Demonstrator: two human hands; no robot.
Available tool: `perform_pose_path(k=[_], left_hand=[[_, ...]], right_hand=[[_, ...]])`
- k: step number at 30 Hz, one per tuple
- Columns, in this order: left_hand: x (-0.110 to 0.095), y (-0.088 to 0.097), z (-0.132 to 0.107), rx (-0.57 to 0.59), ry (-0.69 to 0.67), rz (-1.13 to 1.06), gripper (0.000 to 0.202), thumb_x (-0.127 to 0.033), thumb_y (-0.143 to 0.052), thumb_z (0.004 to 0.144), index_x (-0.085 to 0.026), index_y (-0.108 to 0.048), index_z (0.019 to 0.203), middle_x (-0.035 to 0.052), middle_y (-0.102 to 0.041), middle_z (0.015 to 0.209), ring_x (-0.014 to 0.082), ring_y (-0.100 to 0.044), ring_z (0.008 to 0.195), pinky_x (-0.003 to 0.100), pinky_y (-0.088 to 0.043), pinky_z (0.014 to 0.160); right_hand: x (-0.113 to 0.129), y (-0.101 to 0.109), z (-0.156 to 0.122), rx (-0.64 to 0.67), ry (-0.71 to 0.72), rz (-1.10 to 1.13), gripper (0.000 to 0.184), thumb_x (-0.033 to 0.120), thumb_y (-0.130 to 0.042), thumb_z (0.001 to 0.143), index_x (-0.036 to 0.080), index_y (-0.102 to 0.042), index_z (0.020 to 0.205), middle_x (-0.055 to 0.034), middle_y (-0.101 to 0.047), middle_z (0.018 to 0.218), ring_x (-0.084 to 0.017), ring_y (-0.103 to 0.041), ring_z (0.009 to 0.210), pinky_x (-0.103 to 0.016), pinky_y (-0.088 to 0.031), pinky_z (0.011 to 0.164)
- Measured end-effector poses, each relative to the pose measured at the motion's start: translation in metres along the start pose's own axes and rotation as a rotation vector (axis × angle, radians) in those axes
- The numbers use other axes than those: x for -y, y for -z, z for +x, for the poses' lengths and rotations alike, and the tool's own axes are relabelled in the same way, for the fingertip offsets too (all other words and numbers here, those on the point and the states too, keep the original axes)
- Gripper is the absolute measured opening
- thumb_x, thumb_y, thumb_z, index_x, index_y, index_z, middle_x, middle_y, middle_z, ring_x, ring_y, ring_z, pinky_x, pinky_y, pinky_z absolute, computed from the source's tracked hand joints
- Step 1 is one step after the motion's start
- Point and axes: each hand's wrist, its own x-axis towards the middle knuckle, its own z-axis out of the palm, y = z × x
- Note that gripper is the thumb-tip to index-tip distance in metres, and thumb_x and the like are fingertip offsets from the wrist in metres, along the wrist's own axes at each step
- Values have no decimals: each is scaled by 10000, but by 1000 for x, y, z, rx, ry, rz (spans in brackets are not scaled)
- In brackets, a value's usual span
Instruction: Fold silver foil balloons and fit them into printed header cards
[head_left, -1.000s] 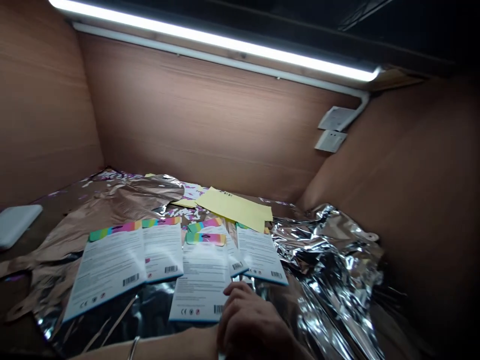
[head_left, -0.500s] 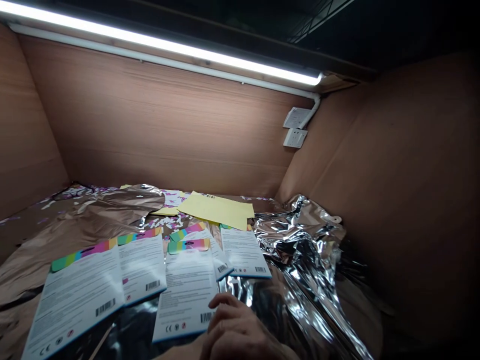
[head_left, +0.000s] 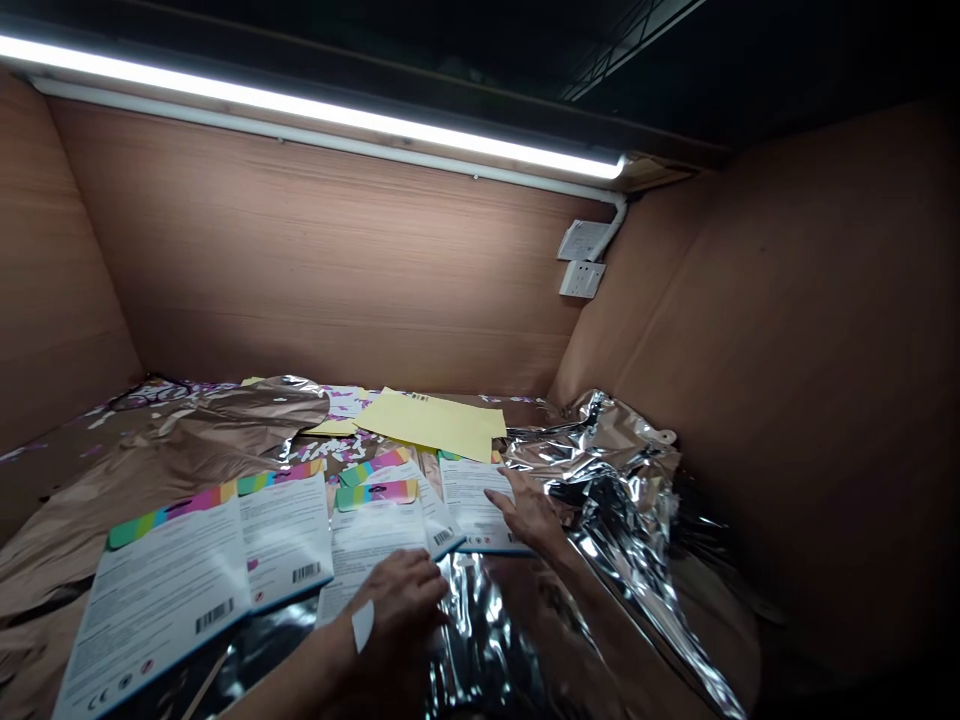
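Several white printed cards with rainbow top strips and barcodes lie side by side on crumpled foil. My left hand (head_left: 401,600), with a white patch near the wrist, lies on the lower end of the middle card (head_left: 371,535), its fingers curled over the card's edge beside the silver foil (head_left: 615,500). My right hand (head_left: 529,512) reaches forward and lies flat and open on the rightmost card (head_left: 469,495), fingers stretched out. The large left card (head_left: 165,590) and the card next to it (head_left: 285,535) are untouched.
Rose-gold foil (head_left: 187,430) covers the left of the desk, with yellow paper sheets (head_left: 435,422) at the back. Wooden walls close in the back and both sides. A light strip (head_left: 315,105) runs overhead, and wall sockets (head_left: 581,278) sit in the back right corner.
My right hand has come into view and landed on the rightmost card. My left hand has slid up over the middle card's lower end. The view has shifted slightly.
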Motion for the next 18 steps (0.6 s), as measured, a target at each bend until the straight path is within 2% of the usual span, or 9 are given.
perform_pose_path(k=[3,5,13,18], left_hand=[[25,-3,1,2,187,147,355,-372,-549,816,-190,-573,1119,126,-535,1223,337,-411,1190,517,-344,948],[36,-8,3,4,257,211,444,-439,-542,810,-193,-555,1179,152,-458,1306,369,-333,1248,586,-273,974],[46,-21,3,-21,294,249,436,-465,-433,859,-218,-558,1197,105,-418,1339,312,-306,1281,554,-173,1046],[48,-23,5,-40,286,265,431,-454,-429,859,-225,-550,1204,90,-412,1337,312,-297,1281,554,-176,1050]], right_hand=[[-17,-21,8,-35,-48,-121,364,343,-479,846,145,-535,1146,-134,-511,1180,-290,-428,1099,-440,-276,954],[-21,-31,8,-41,-53,-173,359,369,-495,850,150,-543,1129,-121,-504,1198,-282,-412,1116,-441,-261,964],[-23,-39,10,-100,-49,-250,356,429,-493,864,168,-539,1103,-74,-503,1186,-231,-433,1097,-430,-296,945],[-24,-40,11,-139,-32,-239,325,410,-526,843,195,-564,1083,-74,-530,1167,-237,-447,1059,-383,-319,923]])
